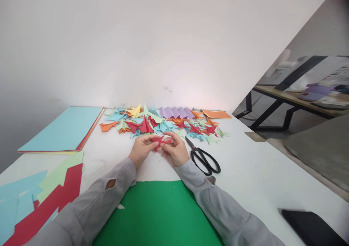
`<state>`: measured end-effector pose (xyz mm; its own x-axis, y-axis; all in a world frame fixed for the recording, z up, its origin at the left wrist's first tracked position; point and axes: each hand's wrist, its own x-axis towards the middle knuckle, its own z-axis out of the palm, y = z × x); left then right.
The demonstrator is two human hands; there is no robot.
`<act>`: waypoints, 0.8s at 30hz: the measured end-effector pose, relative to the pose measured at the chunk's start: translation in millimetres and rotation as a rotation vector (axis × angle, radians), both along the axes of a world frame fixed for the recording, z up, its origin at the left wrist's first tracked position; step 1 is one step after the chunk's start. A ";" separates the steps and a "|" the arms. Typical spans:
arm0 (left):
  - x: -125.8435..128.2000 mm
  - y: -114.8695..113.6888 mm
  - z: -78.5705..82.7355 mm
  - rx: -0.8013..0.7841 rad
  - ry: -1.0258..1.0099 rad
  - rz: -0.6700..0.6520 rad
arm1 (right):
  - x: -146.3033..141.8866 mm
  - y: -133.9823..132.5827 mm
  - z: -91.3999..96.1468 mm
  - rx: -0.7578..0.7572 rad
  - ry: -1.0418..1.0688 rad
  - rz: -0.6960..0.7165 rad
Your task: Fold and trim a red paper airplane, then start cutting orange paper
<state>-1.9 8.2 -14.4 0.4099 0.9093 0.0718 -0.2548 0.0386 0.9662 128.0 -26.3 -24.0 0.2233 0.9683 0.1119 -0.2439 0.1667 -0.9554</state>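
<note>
A small red folded paper star (161,141) is held up between my two hands, above the white table. My left hand (142,148) pinches its left side between thumb and fingers. On the other side, my right hand (175,149) grips the right part, its index finger curved over the top. Just behind lies a pile of folded paper shapes, among them a red paper plane (146,125) and a yellow paper star (134,111). Black-handled scissors (204,158) rest open-bladed or nearly closed, I cannot tell which, right of my right hand.
A stack of coloured paper sheets (62,129) lies at the left, with red paper offcuts (51,206) nearer. A green sheet (158,213) is under my forearms. Purple pleated paper (176,112) and orange paper (217,114) sit by the wall. A black flat object (313,226) lies front right.
</note>
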 end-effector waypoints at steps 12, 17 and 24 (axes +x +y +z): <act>0.9 -0.2 5.1 -0.109 -0.097 0.134 | -3.1 -1.5 -7.9 0.091 -0.316 0.090; 0.9 -1.6 3.1 -0.056 -0.060 0.086 | -0.8 3.7 -14.2 0.029 -0.147 0.075; 1.7 -3.0 4.1 0.029 -0.003 0.011 | 4.8 6.9 -12.2 -0.006 0.111 0.060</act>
<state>-0.2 5.2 -10.3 0.3996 0.9113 0.0992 -0.2584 0.0082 0.9660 132.7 -19.4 -36.2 0.1753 0.9809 0.0839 -0.3575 0.1428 -0.9229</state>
